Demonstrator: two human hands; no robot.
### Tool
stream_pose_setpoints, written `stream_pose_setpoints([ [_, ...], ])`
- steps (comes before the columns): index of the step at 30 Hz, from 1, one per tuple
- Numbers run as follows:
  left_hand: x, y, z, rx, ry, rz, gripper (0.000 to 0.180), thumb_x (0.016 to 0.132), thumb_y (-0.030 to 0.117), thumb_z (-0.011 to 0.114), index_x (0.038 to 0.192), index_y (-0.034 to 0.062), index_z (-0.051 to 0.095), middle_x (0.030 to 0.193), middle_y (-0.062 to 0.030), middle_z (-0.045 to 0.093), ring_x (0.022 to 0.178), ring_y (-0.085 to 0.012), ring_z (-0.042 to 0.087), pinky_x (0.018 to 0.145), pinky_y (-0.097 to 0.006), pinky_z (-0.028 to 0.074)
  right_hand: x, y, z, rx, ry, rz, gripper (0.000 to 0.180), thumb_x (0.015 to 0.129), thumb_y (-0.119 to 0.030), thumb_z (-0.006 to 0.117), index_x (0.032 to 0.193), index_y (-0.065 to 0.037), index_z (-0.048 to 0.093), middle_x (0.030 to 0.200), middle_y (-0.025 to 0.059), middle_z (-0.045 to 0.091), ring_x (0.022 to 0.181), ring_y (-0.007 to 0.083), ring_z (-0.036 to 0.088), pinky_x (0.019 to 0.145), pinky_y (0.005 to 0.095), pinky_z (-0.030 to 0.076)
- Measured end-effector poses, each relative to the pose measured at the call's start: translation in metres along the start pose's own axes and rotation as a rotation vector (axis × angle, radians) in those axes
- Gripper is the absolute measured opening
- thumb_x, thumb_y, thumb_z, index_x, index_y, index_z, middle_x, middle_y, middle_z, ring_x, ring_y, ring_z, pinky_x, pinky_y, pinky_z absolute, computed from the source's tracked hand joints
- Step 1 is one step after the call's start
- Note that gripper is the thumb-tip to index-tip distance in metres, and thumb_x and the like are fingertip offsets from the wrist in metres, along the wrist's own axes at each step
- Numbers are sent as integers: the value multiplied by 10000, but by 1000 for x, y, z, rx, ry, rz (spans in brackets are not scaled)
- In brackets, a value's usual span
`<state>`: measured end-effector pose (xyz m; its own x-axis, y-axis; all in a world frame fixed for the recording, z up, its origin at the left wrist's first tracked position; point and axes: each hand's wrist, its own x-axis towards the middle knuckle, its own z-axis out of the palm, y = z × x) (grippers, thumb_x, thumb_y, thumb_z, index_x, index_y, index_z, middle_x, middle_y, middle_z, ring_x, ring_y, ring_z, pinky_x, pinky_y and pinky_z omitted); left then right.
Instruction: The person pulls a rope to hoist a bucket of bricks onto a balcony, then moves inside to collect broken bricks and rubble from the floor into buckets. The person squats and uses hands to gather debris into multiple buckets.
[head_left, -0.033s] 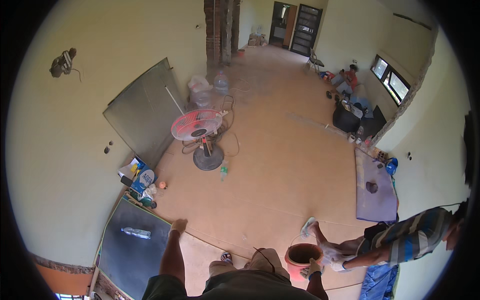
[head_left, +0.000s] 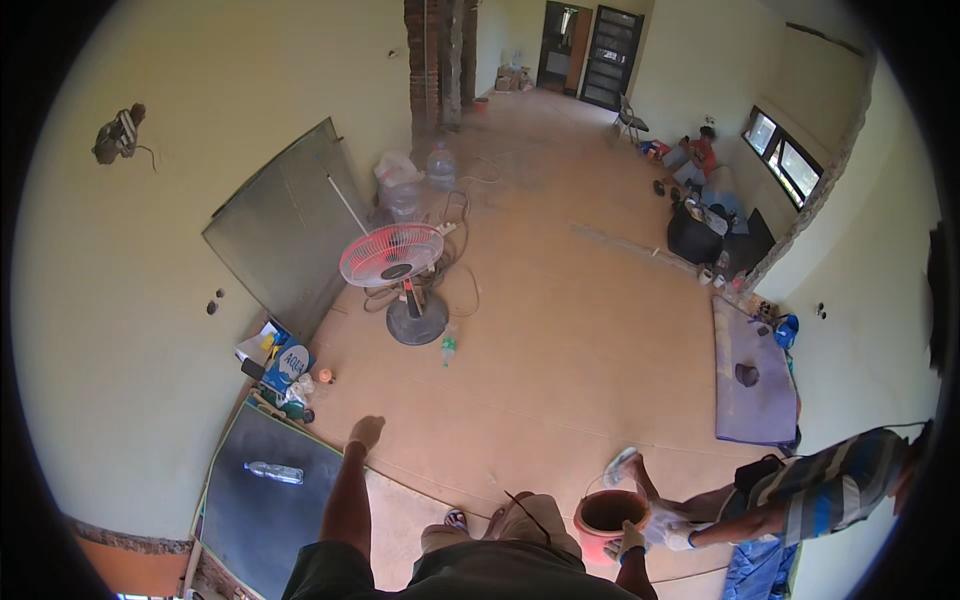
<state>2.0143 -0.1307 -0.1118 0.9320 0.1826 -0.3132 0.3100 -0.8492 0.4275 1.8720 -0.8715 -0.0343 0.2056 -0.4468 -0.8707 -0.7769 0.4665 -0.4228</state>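
right hand (head_left: 630,542) has its grip on the rim of the red bucket (head_left: 595,547), near a co-worker's hand (head_left: 680,539); left hand (head_left: 367,431): grip width, cannot tell. step judged: bucket handling; next move calls for steady support.

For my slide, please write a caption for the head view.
Right hand holding a red bucket by its rim, left hand outstretched, a co-worker alongside.

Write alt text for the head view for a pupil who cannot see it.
A person's right hand grips the rim of a reddish bucket at lower right, beside a co-worker who leans in. The left hand looks empty, over a tan floor. Beyond stands a pedestal fan; at left, a clear bottle lies on a dark mat.
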Motion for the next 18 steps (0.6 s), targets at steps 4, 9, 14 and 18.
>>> stream_pose_setpoints([
  [4, 216, 256, -131, -497, -17, 132, 476, 996, 387, 518, 1211, 1, 694, 1233, -211, 711, 1190, -355, 653, 1016, -407, 494, 29, -21, 28, 40, 262, 6, 657, 927, -415, 695, 1437, -50, 498, 1268, 338, 612, 1050, 503, 676, 819, 655, 578],
  [9, 345, 317, -132, -365, -116, 309, 407, 1026, 379, 525, 1108, 24, 705, 1013, -128, 719, 1008, -216, 674, 925, -341, 505, 85, -78, 137, -86, 567, 57, 546, 861, -361, 691, 1173, 84, 635, 778, 209, 703, 599, 372, 700, 532, 464, 598],
  [14, 364, 250, -60, 137, -672, 47, 559, 1016, 494, 476, 1274, 42, 681, 1301, -205, 685, 1229, -348, 636, 1051, -459, 467, 152, -206, 233, -422, 593, -28, 564, 809, -464, 737, 1127, 0, 767, 1070, 186, 777, 990, 341, 754, 866, 468, 589],
  [18, 332, 189, -10, 189, -1046, -120, 665, 1005, 552, 447, 1323, 11, 668, 1369, -223, 654, 1335, -356, 582, 1097, -467, 447, 139, -351, 328, -385, 450, -135, 526, 876, -405, 707, 1052, 90, 727, 807, 237, 740, 661, 318, 753, 582, 440, 619],
])
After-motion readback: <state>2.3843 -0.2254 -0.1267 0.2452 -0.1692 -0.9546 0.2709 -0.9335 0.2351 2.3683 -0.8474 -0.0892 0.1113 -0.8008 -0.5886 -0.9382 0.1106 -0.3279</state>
